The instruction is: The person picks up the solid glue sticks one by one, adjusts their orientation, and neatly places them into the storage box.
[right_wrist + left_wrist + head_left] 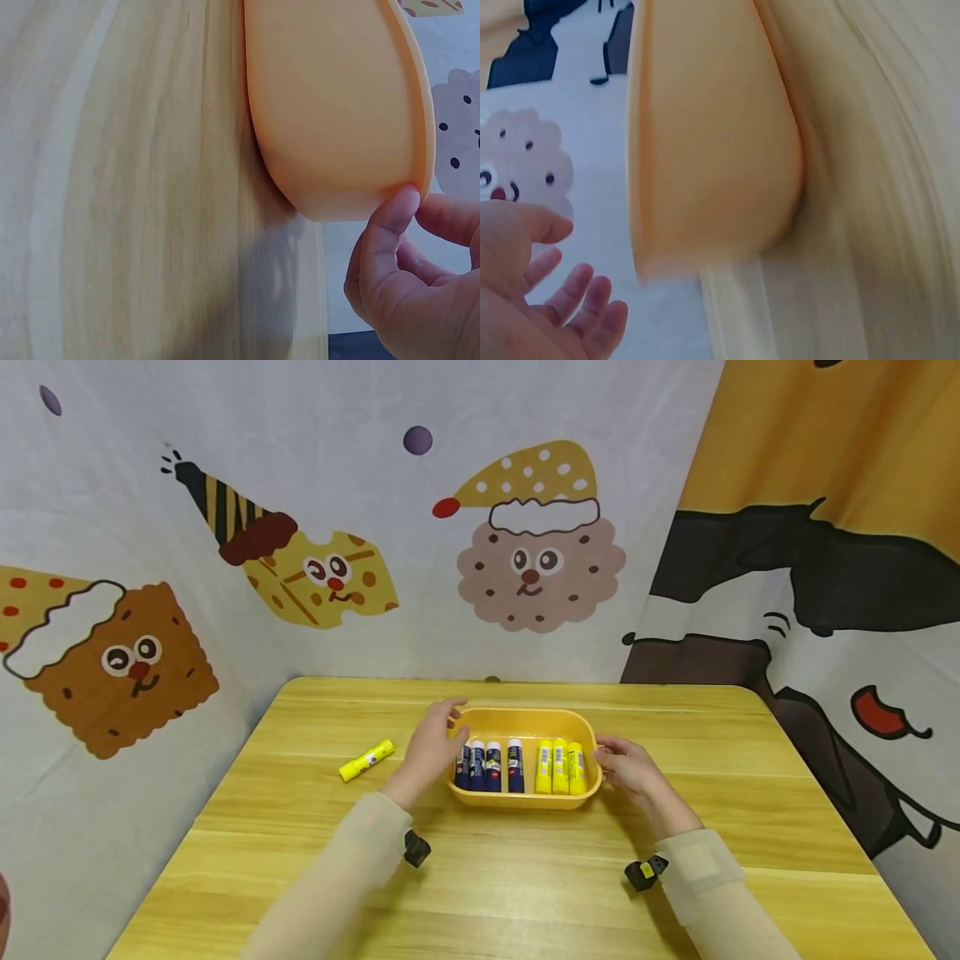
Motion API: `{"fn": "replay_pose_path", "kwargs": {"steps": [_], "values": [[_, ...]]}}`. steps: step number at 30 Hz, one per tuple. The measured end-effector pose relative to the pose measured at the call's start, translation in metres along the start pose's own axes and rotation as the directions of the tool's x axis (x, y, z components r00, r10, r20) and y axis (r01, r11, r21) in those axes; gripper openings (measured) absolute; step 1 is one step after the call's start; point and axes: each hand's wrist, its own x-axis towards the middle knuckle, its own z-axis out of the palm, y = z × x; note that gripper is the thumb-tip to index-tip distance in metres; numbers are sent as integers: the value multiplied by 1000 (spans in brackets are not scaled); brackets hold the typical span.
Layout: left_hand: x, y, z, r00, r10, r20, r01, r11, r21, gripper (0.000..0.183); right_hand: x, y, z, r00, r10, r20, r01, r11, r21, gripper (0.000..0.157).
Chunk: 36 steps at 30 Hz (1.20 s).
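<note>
An orange plastic tray [525,802] stands on the table. At its left inside are several dark blue glue sticks [492,768] with white caps; three yellow glue sticks [559,768] stand side by side at its right. My right hand [633,772] pinches the rim at the right end, thumb and finger on the edge in the right wrist view. Beside the left end is my left hand [431,747], its fingers loosely bent and holding nothing; the left wrist view shows a gap between it and the tray wall [712,135]. A single yellow glue stick [367,761] lies outside the tray, left of that hand.
The wooden table [525,877] reaches back to a wall cloth [360,652] printed with cartoon biscuits and cheese. A small black camera sits on each wrist. Bare tabletop shows in front of the tray.
</note>
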Motion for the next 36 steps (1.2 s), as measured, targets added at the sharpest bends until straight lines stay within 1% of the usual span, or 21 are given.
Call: {"fn": "replay_pose_path", "kwargs": {"steps": [3,8,10,12,15,18,22,24,26,30,32,36], "values": [[-3,-15,-13,1000,28,8,-28,1000,11,46,0,1,0,1000,-1,-4,1,1000,-2,48],[-10,-45,-30,998,36,48,-40,996,84,49,1,1,-1,1000,-1,-6,1,1000,-8,48],[-12,-57,-36,997,20,75,-28,993,113,51,0,1,-1,1000,-3,-5,3,1000,-9,48],[-14,-69,-40,996,18,92,-30,991,133,53,0,1,-2,1000,-3,-5,3,1000,-8,48],[-18,-82,-47,992,-4,123,-15,988,156,55,0,2,-2,1000,-6,-1,6,1000,-8,47],[-22,-94,-53,991,2,134,-29,979,202,57,0,2,-1,1000,-10,3,10,1000,-6,47],[-27,-106,-61,990,28,139,-67,955,289,58,0,2,-2,1000,-9,5,9,1000,-3,48],[-30,-112,-64,989,17,148,-66,940,333,58,0,2,-2,1000,-6,2,6,1000,0,48],[-33,-116,-68,986,-13,169,-50,930,365,58,0,2,-2,1000,-5,2,5,1000,1,48],[-36,-125,-72,978,-45,202,-45,906,420,56,0,1,-1,1000,0,2,0,1000,2,48],[-37,-128,-73,977,-41,209,-57,894,443,56,0,1,-1,1000,2,-1,-2,1000,3,48],[-39,-130,-74,981,-11,193,-86,868,490,54,0,2,-1,1000,-1,0,1,1000,3,48]]}}
